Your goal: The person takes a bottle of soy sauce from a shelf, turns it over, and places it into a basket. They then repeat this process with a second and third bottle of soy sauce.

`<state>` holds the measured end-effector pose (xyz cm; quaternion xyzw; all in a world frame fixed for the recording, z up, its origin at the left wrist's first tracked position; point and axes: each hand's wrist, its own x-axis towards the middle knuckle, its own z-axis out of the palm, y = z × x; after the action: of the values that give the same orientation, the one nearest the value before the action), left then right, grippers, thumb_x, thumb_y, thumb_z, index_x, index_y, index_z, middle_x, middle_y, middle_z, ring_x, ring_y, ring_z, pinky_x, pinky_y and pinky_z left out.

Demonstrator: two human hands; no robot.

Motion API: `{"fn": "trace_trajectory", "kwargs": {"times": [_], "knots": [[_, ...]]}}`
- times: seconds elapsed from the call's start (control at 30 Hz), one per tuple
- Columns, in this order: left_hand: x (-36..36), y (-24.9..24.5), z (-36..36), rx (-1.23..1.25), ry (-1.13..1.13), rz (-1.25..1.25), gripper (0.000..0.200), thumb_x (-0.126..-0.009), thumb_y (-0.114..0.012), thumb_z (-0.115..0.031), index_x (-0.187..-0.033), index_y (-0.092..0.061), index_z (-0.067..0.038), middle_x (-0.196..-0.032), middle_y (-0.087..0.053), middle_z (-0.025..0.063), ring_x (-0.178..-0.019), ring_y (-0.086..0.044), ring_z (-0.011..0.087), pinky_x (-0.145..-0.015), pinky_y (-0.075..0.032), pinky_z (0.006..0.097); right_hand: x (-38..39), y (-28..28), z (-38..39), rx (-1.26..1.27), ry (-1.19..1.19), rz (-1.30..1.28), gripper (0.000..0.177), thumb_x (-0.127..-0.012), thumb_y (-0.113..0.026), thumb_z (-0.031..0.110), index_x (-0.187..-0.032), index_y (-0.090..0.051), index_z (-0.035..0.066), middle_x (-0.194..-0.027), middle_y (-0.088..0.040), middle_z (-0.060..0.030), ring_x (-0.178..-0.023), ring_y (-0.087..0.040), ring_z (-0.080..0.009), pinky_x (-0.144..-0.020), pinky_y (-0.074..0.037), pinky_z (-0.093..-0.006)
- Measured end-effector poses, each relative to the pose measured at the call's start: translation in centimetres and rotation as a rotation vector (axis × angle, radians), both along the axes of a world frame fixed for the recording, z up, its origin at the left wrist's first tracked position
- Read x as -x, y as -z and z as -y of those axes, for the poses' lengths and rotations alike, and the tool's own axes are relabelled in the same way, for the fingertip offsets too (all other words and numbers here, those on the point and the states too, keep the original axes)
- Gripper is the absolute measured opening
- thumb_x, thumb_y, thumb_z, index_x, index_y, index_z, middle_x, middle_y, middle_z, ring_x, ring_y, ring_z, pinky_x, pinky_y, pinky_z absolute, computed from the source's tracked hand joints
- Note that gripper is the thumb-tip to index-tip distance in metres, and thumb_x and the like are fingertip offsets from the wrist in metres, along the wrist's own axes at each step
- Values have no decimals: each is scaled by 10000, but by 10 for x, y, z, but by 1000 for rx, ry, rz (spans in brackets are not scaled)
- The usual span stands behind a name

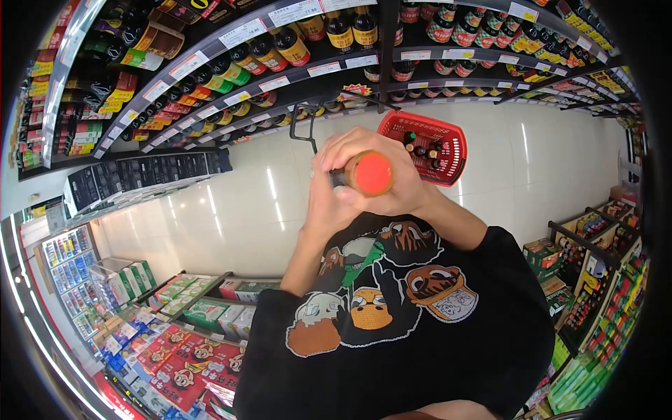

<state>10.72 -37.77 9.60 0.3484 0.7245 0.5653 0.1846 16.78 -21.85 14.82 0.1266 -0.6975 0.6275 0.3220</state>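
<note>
A bottle with a red cap (373,173) is held up in front of my chest, seen almost straight down from above. My left hand (325,199) wraps the bottle from the left side. My right hand (407,187) closes round it from the right. The hands overlap, so most of the bottle and its label are hidden. Just beyond my right hand stands a red shopping basket (456,162) on the floor, with several dark bottles (420,150) inside.
Curved by the lens, shelves (262,82) of sauce bottles run across the far side, with price tags along their edges. A black bar-like handle (302,129) stands left of the basket. Stacked red boxes (185,367) lie behind at left; product racks (595,259) stand at right.
</note>
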Motion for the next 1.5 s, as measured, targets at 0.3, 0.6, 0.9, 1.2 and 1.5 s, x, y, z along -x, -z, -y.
{"fn": "trace_trajectory", "kwargs": {"times": [0.3,0.6,0.9,1.2,1.5], "knots": [[12,9,-13,-208,109,-74,572,-665,-886,-182,-1170,-660,-38,-1249,-624,151,-1138,-614,336,-908,-510,414,-18,-25,2,-50,-160,20,653,-830,-746,378,-1329,-545,8,-1263,-630,-151,-1176,-584,-329,-1097,-361,-503],[4,12,-12,-142,11,-16,599,-641,-916,-177,-1173,-678,-33,-1274,-596,109,-1133,-622,290,-887,-534,389,-26,-28,10,186,-225,150,444,-985,-477,293,-1306,-532,-8,-1171,-623,-142,-1121,-566,-273,-1062,-374,-433],[6,31,-7,62,5,-231,842,-635,-945,-174,-1327,-480,-55,-1263,-601,136,-1109,-648,322,-886,-552,417,-29,-32,12,279,-179,290,358,-994,-440,233,-1231,-530,-19,-1123,-597,-153,-1038,-588,-243,-940,-448,-368],[1,26,-11,-30,-40,-86,880,-639,-958,-177,-1326,-420,-63,-1253,-611,173,-1106,-651,347,-900,-551,429,-28,-27,14,268,-131,257,366,-1012,-421,284,-1196,-525,-14,-1085,-590,-151,-984,-579,-236,-898,-449,-349],[-12,-19,-18,-232,38,300,705,-743,-894,-167,-1312,-505,-18,-1186,-621,72,-1065,-624,169,-925,-517,339,-13,-35,-3,209,-148,303,412,-1000,-617,266,-1296,-554,-12,-1112,-649,-135,-1017,-624,-189,-944,-475,-339]]}}
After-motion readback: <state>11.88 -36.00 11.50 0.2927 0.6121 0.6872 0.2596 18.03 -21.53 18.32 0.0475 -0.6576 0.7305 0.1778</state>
